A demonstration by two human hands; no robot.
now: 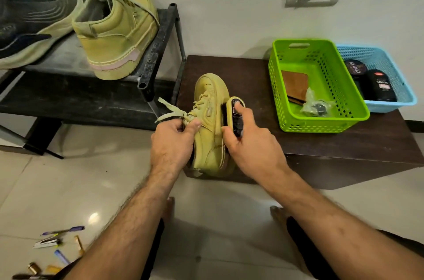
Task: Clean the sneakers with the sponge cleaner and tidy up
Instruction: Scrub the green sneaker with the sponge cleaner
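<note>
A tan-yellow sneaker stands on the dark low table, toe pointing away from me. My left hand grips its tongue and laces near the collar. My right hand is shut on a black sponge cleaner, whose yellow sponge edge presses against the sneaker's right side. The matching sneaker sits on the black shoe rack at the upper left, heel toward me.
A dark running shoe lies on the rack's left. A green basket holding a brown cloth and a plastic bag stands on the table, beside a blue basket with polish containers. Pens and small items litter the floor.
</note>
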